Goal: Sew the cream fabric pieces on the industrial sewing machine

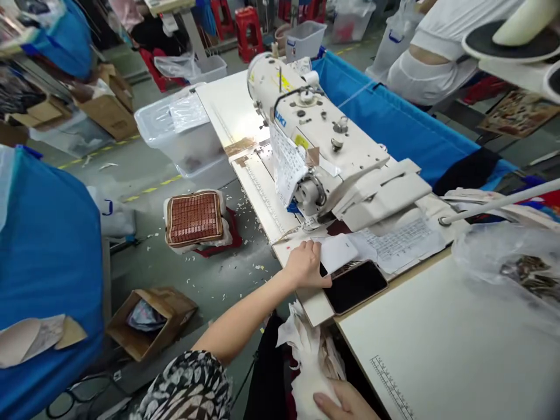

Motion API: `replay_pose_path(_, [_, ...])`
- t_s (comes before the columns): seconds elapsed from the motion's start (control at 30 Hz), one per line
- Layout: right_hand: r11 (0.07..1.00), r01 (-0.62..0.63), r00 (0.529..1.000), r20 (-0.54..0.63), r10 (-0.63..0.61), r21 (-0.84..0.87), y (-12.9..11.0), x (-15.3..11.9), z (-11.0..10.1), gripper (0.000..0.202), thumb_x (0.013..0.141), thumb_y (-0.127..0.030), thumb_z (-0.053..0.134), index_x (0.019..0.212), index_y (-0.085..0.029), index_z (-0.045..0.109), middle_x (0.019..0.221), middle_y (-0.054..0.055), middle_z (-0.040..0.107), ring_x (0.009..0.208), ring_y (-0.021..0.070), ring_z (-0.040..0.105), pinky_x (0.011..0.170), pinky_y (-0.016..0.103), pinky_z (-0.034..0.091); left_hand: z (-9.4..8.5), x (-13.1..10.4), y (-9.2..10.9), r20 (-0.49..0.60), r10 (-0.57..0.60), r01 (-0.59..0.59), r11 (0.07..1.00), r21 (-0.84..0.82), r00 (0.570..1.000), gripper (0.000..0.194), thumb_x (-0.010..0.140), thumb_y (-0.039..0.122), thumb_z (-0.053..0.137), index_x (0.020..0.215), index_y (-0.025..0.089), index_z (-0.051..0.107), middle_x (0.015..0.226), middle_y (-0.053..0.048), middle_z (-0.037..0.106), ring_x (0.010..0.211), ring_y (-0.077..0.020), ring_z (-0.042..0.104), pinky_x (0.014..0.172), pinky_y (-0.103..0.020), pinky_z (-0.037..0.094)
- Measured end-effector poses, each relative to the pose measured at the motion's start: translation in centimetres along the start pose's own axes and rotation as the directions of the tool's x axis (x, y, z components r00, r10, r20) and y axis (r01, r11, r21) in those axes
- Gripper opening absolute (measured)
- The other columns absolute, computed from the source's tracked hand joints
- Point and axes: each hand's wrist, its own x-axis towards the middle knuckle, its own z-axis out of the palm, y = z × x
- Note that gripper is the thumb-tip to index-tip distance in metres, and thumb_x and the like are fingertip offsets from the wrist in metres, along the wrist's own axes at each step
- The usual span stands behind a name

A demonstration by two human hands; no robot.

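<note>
My left hand (307, 267) is at the sewing table's front edge, its fingers and thumb closed around the near end of a flat white rectangular device (339, 253). Beside the thumb lies a dark-screened phone (356, 286). Down at the bottom, my right hand (345, 401) grips a bunch of white fabric pieces (308, 350) below the tabletop's edge. The head of a white sewing machine (315, 128) stands just beyond my left hand, with a printed sheet (286, 160) hanging on it. More printed paper (405, 245) lies right of the device.
A plastic bag (516, 262) rests on the right-hand tabletop (446, 326). Left of the table are a stool with a brown beaded cushion (195, 217), a cardboard box (151, 321) and a clear bin (184, 134). Blue fabric (385, 116) hangs behind the machine, near a seated person (437, 58).
</note>
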Motion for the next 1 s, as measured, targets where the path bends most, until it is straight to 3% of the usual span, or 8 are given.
replay_pose_path(0.2, [1.0, 0.019, 0.999, -0.026, -0.02, -0.024, -5.3, -1.2, 3.2, 0.073, 0.081, -0.089, 0.046, 0.083, -0.019, 0.068, 0.084, 0.008, 0.066, 0.087, 0.0311, 0.064, 0.085, 0.041, 0.053, -2.2, -6.3, -3.2, 0.072, 0.056, -0.029, 0.943, -0.332, 0.996, 0.072, 0.065, 0.043, 0.076, 0.124, 0.009, 0.053, 0.123, -0.022, 0.063, 0.11, -0.0373, 0.065, 0.095, -0.044, 0.054])
replay_pose_path(0.3, [0.999, 0.038, 0.996, -0.081, -0.038, -0.01, -8.6, -0.5, 4.8, 0.07, 0.081, -0.085, 0.052, 0.086, -0.018, 0.072, 0.087, 0.009, 0.069, 0.087, 0.0306, 0.066, 0.084, 0.041, 0.055, -2.2, -13.7, -5.8, 0.078, 0.071, -0.015, 0.827, -0.562, 0.994, 0.071, 0.063, 0.042, 0.073, 0.127, 0.015, 0.053, 0.122, -0.016, 0.066, 0.111, -0.0349, 0.066, 0.095, -0.041, 0.053])
replay_pose_path(0.43, [1.0, 0.018, 0.993, -0.118, -0.016, 0.023, -13.6, 1.3, 6.5, 0.069, 0.069, -0.085, 0.065, 0.083, -0.018, 0.07, 0.078, 0.007, 0.067, 0.071, 0.0249, 0.063, 0.068, 0.037, 0.055, -0.6, -25.2, -9.3, 0.024, -0.141, 0.108, 0.622, -0.776, 0.99, 0.064, 0.067, 0.047, 0.065, 0.124, 0.02, 0.055, 0.124, -0.013, 0.068, 0.113, -0.0326, 0.064, 0.099, -0.041, 0.051])
replay_pose_path(0.53, [0.999, 0.046, 0.99, -0.138, -0.042, 0.023, -16.9, 3.0, 7.3, 0.068, 0.067, -0.082, 0.07, 0.081, -0.016, 0.069, 0.072, 0.005, 0.064, 0.064, 0.0201, 0.057, 0.062, 0.033, 0.051, 1.2, -32.5, -11.9, -0.005, -0.44, 0.222, 0.463, -0.858, 0.898, 0.063, 0.068, 0.058, 0.061, 0.118, 0.019, 0.06, 0.118, -0.013, 0.07, 0.11, -0.0351, 0.065, 0.097, -0.044, 0.051])
replay_pose_path(0.63, [0.993, 0.089, 0.988, -0.136, -0.078, 0.081, -19.4, 4.6, 7.7, 0.069, 0.064, -0.081, 0.074, 0.082, -0.015, 0.068, 0.069, 0.003, 0.063, 0.061, 0.0173, 0.056, 0.059, 0.03, 0.049, 2.7, -37.3, -14.6, 0.0, -0.718, 0.302, 0.293, -0.907, 0.696, 0.063, 0.062, 0.062, 0.066, 0.108, 0.02, 0.064, 0.11, -0.011, 0.073, 0.106, -0.0366, 0.067, 0.095, -0.044, 0.052])
replay_pose_path(0.73, [0.982, 0.136, 0.98, -0.166, -0.114, 0.128, -21.1, 6.2, 7.7, 0.071, 0.061, -0.082, 0.077, 0.082, -0.014, 0.068, 0.07, 0.003, 0.065, 0.061, 0.0157, 0.056, 0.057, 0.028, 0.048, 3.3, -39.0, -16.6, 0.04, -0.872, 0.29, 0.119, -0.949, 0.488, 0.061, 0.054, 0.063, 0.074, 0.097, 0.02, 0.066, 0.096, -0.008, 0.073, 0.093, -0.0327, 0.068, 0.08, -0.039, 0.054])
replay_pose_path(0.8, [0.978, 0.153, 0.975, -0.184, -0.126, 0.142, -22.2, 7.5, 7.6, 0.073, 0.061, -0.082, 0.077, 0.084, -0.014, 0.069, 0.073, 0.004, 0.067, 0.062, 0.0158, 0.058, 0.058, 0.028, 0.049, 3.0, -38.6, -17.3, 0.094, -0.911, 0.205, -0.01, -0.979, 0.402, 0.058, 0.053, 0.064, 0.075, 0.091, 0.02, 0.065, 0.081, -0.004, 0.068, 0.074, -0.0258, 0.065, 0.064, -0.033, 0.051])
replay_pose_path(1.0, [0.956, 0.22, 0.962, -0.203, -0.18, 0.195, -27.2, 12.7, 6.2, 0.073, 0.061, -0.081, 0.079, 0.089, -0.014, 0.071, 0.078, 0.005, 0.072, 0.071, 0.0185, 0.065, 0.068, 0.03, 0.055, 0.7, -33.7, -18.7, 0.194, -0.922, -0.049, -0.223, -0.974, 0.335, 0.053, 0.057, 0.065, 0.071, 0.078, 0.02, 0.055, 0.06, 0.004, 0.052, 0.05, -0.0117, 0.045, 0.047, -0.025, 0.038])
